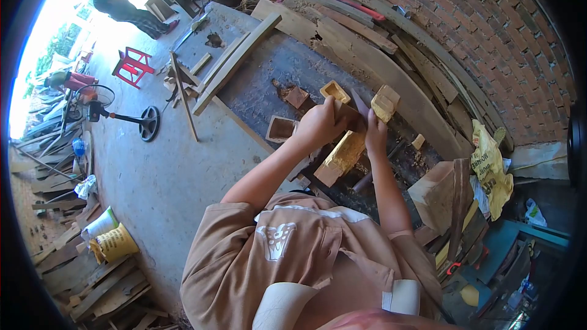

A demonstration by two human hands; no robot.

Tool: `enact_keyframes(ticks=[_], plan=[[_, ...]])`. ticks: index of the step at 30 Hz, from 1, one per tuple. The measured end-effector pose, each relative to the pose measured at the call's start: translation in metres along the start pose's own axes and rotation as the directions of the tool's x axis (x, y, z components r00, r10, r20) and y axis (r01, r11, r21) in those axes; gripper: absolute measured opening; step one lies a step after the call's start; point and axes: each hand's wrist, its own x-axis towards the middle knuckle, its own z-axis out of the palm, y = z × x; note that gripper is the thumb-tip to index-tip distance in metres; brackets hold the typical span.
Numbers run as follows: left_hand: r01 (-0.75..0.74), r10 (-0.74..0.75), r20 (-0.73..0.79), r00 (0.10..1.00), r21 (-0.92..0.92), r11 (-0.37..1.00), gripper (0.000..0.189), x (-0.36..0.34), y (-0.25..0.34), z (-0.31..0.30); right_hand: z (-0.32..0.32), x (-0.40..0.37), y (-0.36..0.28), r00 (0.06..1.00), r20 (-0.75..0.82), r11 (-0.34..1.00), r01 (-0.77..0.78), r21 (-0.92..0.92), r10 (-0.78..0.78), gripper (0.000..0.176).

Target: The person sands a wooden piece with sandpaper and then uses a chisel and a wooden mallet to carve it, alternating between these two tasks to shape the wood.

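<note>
My left hand (323, 124) is closed around a small flat brown piece (348, 116), which looks like wood. My right hand (375, 136) is closed at the lower end of a dark, flat, pointed tool like a blade (361, 102). The tool meets the brown piece between my hands; its grip is hidden. Under my hands a long yellow-sided wood block (342, 157) lies on the dark workbench (293, 72). Beyond them sit a small hollowed yellow wooden box (335, 91) and a yellowish block (385, 102). A hollow wooden box (281, 129) stands left of my left hand.
Long boards (238, 61) lie across the bench's far left end. Planks lean along the brick wall (489, 30). A large wood block (435, 192) and a yellow sack (489, 168) are at the right. A red stool (132, 67), a fan (122, 116) and a person (125, 9) are at the left.
</note>
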Motion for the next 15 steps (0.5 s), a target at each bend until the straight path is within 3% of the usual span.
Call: enact_keyframes(ticks=[2,6,9,11,15], plan=[[-0.003,0.003,0.02,1.0,0.011,1.0,0.038,0.002,0.007,-0.002,0.007,-0.006,-0.015,0.987,0.041,0.987,0.155,0.047,-0.157,0.041],[-0.021,0.021,0.019,1.0,0.012,1.0,0.038,0.0,0.006,0.0,0.01,-0.01,0.002,0.985,-0.003,0.963,0.172,0.207,-0.175,0.04],[-0.001,0.001,0.016,1.0,0.008,1.0,0.039,-0.004,0.001,-0.001,-0.004,0.006,0.051,0.999,-0.031,0.998,-0.014,-0.056,0.012,0.046],[-0.008,0.008,0.031,0.999,0.013,1.0,0.039,-0.006,0.007,0.0,-0.012,0.017,0.069,0.999,-0.034,0.981,-0.016,-0.195,0.009,0.05],[-0.024,0.022,0.045,0.999,0.037,0.999,0.039,-0.007,0.023,0.003,-0.006,0.004,0.006,0.998,0.019,0.984,-0.053,-0.168,0.057,0.046]])
